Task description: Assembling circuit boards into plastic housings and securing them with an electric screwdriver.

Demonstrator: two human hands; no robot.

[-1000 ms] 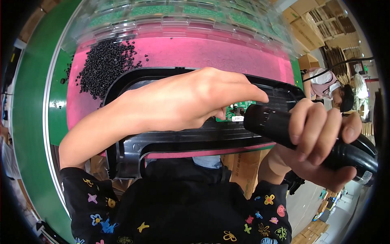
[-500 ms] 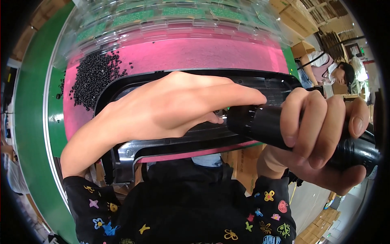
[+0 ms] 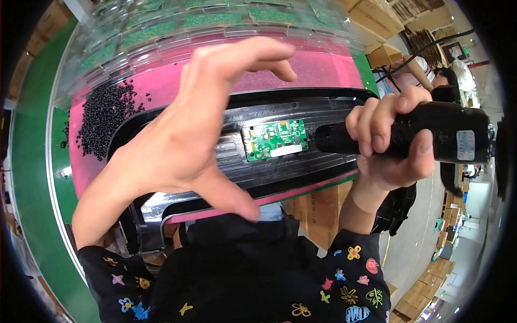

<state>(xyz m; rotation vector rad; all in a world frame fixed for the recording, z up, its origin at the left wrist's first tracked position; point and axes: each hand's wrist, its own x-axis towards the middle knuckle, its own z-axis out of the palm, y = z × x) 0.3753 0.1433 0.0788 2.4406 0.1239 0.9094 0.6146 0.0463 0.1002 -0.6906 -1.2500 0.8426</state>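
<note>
My right hand (image 3: 385, 126) is wrapped round a black electric screwdriver (image 3: 441, 129). Its narrow end points left, close to the right end of a green circuit board (image 3: 274, 141); the tip is too dark to tell whether it touches. The board lies inside a long black plastic housing (image 3: 328, 110) with a raised rim. Over the housing's left part hovers my left hand (image 3: 186, 137), thumb and fingers spread wide apart with nothing between them. It hides part of the housing beneath.
A heap of small black screws (image 3: 105, 118) lies on the pink mat (image 3: 161, 81) at the left. Stacked clear plastic trays (image 3: 210, 24) with green boards stand at the back. Cardboard boxes (image 3: 377, 21) and another person (image 3: 417, 75) are at the far right.
My left hand has pulled back from the screwdriver's narrow end and spread, uncovering the circuit board. My right hand has swung the screwdriver's rear end upward in view.
</note>
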